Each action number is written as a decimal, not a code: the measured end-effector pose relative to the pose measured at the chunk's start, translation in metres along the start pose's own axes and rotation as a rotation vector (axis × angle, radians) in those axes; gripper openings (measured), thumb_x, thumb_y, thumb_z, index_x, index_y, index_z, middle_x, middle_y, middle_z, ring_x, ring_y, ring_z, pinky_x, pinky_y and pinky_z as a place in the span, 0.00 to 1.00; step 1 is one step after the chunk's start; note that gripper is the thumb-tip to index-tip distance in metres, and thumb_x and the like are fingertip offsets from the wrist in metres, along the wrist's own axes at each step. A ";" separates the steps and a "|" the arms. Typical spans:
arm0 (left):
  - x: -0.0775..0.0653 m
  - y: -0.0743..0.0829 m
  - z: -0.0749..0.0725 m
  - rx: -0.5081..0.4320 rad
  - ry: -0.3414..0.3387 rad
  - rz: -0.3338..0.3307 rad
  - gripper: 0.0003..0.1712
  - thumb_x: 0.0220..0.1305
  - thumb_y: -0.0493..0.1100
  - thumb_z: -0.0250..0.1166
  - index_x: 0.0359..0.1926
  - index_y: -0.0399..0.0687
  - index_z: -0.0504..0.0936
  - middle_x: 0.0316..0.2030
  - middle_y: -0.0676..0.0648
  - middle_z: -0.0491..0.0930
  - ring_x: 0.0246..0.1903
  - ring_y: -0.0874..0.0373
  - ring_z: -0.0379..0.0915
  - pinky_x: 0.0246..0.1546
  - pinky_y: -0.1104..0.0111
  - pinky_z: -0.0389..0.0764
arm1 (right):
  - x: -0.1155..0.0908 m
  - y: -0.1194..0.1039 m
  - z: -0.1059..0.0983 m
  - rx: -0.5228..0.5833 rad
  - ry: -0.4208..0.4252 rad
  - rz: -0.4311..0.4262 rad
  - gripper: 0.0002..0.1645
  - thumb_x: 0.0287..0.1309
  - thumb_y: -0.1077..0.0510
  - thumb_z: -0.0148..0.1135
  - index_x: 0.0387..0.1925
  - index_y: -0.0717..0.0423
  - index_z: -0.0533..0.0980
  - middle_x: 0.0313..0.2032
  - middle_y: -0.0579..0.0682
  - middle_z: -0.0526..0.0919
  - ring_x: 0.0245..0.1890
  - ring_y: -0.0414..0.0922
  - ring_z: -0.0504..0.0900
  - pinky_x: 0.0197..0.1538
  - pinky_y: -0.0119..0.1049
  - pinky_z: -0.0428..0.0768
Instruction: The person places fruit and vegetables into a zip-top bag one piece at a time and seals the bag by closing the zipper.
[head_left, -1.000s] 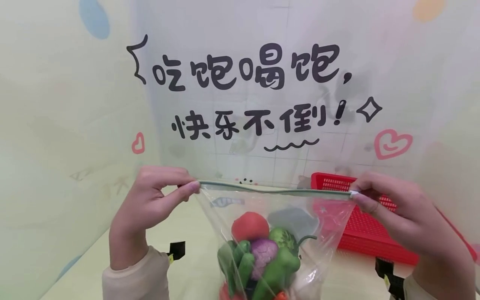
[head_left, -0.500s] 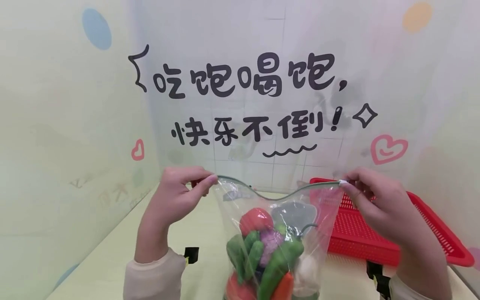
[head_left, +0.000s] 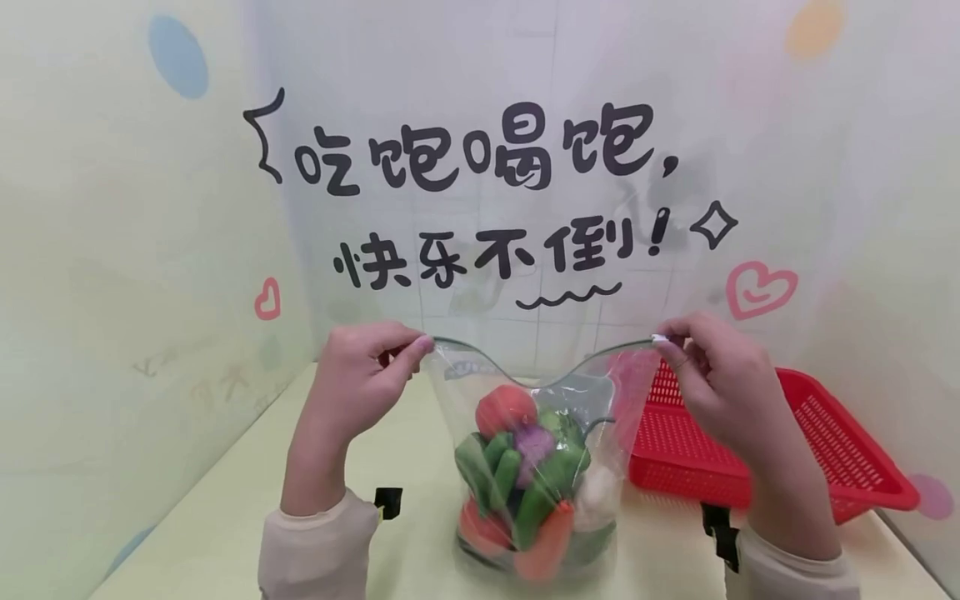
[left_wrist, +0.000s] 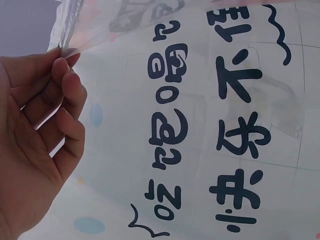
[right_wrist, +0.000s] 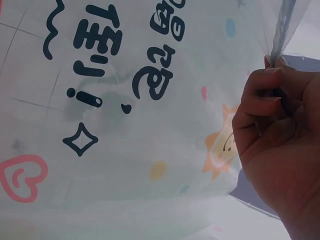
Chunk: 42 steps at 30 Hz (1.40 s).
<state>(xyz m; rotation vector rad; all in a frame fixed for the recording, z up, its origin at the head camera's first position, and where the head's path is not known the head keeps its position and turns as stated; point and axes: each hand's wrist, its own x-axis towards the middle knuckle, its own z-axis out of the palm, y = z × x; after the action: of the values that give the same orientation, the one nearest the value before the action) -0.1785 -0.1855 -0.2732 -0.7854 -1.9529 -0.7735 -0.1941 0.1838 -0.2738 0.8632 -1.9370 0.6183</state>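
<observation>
In the head view a clear zip bag (head_left: 456, 392) with a green closure strip stands upright on the table. My left hand (head_left: 358, 379) pinches its top left corner between thumb and finger. My right hand (head_left: 731, 387) pinches the top right corner, where a small white slider (head_left: 659, 339) shows. Between the hands the strip dips in the middle. Through the film I see a tomato (head_left: 506, 408), a purple cauliflower (head_left: 533, 450), a long green pepper (head_left: 547, 492), an orange carrot (head_left: 546, 546), a white bulb (head_left: 596, 493) and several small cucumbers (head_left: 506, 479).
Behind my right hand, a red perforated basket (head_left: 862, 458) stands on the pale yellow table (head_left: 210, 533). A printed wall sheet (head_left: 480, 250) with black lettering rises at the back. Another decorated wall (head_left: 142, 275) bounds the left side.
My hands have come closer together, and the bag's top edge has gone from nearly straight to sagging in the middle. More of the bag's lower part now shows in the head view.
</observation>
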 end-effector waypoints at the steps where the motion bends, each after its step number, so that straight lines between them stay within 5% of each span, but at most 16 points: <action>1: 0.000 0.000 0.001 0.013 0.000 0.001 0.08 0.58 0.34 0.67 0.24 0.48 0.86 0.16 0.59 0.73 0.16 0.69 0.65 0.15 0.75 0.68 | 0.000 0.000 0.001 0.000 0.007 -0.001 0.16 0.44 0.69 0.72 0.37 0.60 0.79 0.25 0.43 0.74 0.20 0.34 0.66 0.21 0.19 0.67; 10: 0.001 0.001 0.008 0.105 -0.003 -0.055 0.06 0.60 0.39 0.67 0.27 0.50 0.87 0.17 0.60 0.74 0.16 0.67 0.66 0.16 0.70 0.72 | 0.000 -0.001 0.006 -0.057 -0.018 0.071 0.13 0.51 0.65 0.70 0.39 0.57 0.78 0.27 0.43 0.75 0.22 0.35 0.67 0.22 0.18 0.68; 19: 0.004 0.009 0.004 0.017 0.049 0.000 0.08 0.59 0.34 0.66 0.25 0.48 0.86 0.17 0.58 0.73 0.16 0.68 0.64 0.15 0.76 0.66 | 0.003 -0.007 0.001 -0.029 0.024 0.045 0.13 0.49 0.66 0.71 0.38 0.58 0.78 0.26 0.43 0.74 0.20 0.35 0.66 0.21 0.19 0.68; 24: 0.005 0.007 0.008 0.001 0.079 -0.029 0.07 0.59 0.34 0.66 0.26 0.47 0.86 0.17 0.57 0.74 0.16 0.68 0.65 0.15 0.75 0.68 | 0.003 -0.005 0.005 -0.013 0.019 0.057 0.13 0.49 0.66 0.71 0.38 0.57 0.78 0.27 0.43 0.75 0.21 0.34 0.67 0.21 0.19 0.68; 31: 0.005 0.004 0.020 0.046 0.057 -0.176 0.06 0.62 0.39 0.65 0.28 0.48 0.86 0.17 0.56 0.75 0.16 0.67 0.67 0.18 0.71 0.72 | 0.001 -0.002 0.011 -0.025 -0.011 0.175 0.09 0.55 0.63 0.67 0.39 0.57 0.78 0.31 0.44 0.78 0.22 0.35 0.69 0.23 0.17 0.71; 36: 0.006 0.001 0.032 -0.064 -0.015 -0.362 0.07 0.67 0.42 0.61 0.34 0.48 0.84 0.19 0.53 0.79 0.16 0.64 0.73 0.17 0.69 0.74 | 0.001 0.002 0.012 -0.002 -0.079 0.353 0.11 0.61 0.57 0.63 0.44 0.55 0.78 0.36 0.48 0.80 0.28 0.41 0.78 0.30 0.23 0.80; 42: 0.008 -0.004 0.044 -0.247 -0.201 -0.577 0.19 0.73 0.43 0.54 0.62 0.47 0.72 0.31 0.46 0.84 0.23 0.57 0.81 0.25 0.66 0.82 | 0.001 0.009 0.012 0.053 -0.283 0.549 0.25 0.66 0.51 0.58 0.61 0.57 0.71 0.45 0.58 0.81 0.29 0.47 0.83 0.34 0.42 0.85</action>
<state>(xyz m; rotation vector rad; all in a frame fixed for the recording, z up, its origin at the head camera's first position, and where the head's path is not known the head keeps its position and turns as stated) -0.2061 -0.1532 -0.2862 -0.4447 -2.3294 -1.3393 -0.2074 0.1804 -0.2794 0.4577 -2.4496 0.9062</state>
